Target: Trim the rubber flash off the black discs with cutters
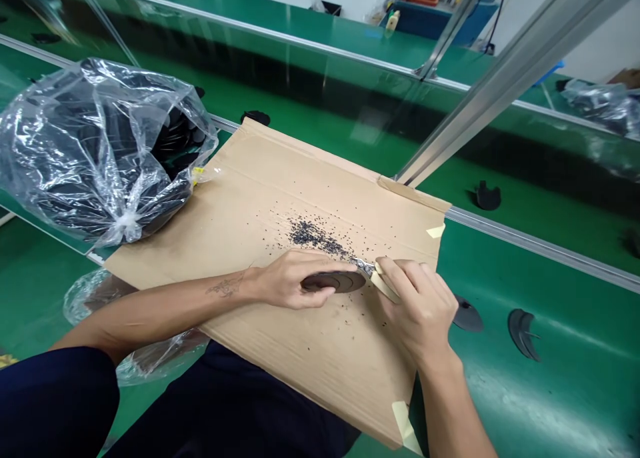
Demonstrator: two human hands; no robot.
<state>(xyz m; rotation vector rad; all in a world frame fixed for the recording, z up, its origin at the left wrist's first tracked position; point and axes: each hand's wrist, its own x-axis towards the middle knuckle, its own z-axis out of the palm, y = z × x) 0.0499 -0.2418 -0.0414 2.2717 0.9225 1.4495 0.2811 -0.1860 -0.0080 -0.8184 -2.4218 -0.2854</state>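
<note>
A slip is the main risk

The left grip (295, 278) is clamped on a black disc (345, 283); the right grip (417, 301) wraps cutters (383, 286) beside its rim, contact unclear. A skid could gouge the disc or nip the left grip. Beyond the loose bits (310, 233), cardboard (320, 158) leaves room; a bag (100, 158) crowds leftward.

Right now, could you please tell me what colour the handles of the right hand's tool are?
The handles are pale yellow, showing in the head view.
</note>
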